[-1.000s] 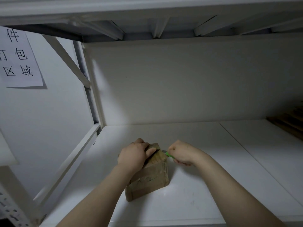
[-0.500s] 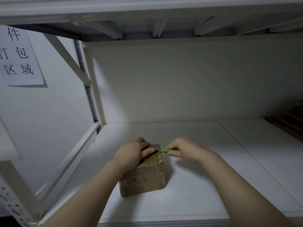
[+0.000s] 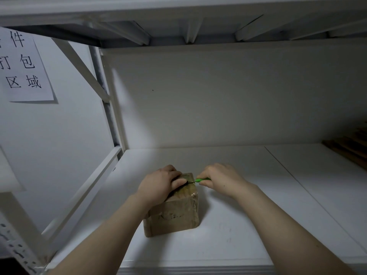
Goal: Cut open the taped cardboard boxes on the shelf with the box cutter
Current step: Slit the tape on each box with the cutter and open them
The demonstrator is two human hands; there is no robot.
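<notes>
A small brown cardboard box (image 3: 174, 215) wrapped in clear tape stands on the white shelf (image 3: 248, 225). My left hand (image 3: 158, 185) grips the box's top from the left, fingers curled over its upper edge. My right hand (image 3: 220, 177) holds a green box cutter (image 3: 200, 180) just right of the box. Its thin blade points left and lies on the taped top seam, close to my left thumb. Most of the cutter's handle is hidden inside my right fist.
The shelf's white back panel (image 3: 228, 96) rises behind the box and the upper shelf's underside (image 3: 188, 26) hangs overhead. A diagonal white brace (image 3: 79, 195) runs along the left side. Brown cardboard (image 3: 351, 147) lies at the far right. A paper sign (image 3: 21, 64) hangs on the left wall.
My right hand rose from beside the box to level with its top, and the cutter's blade now lies across the taped top. The box shifted slightly under my left hand.
</notes>
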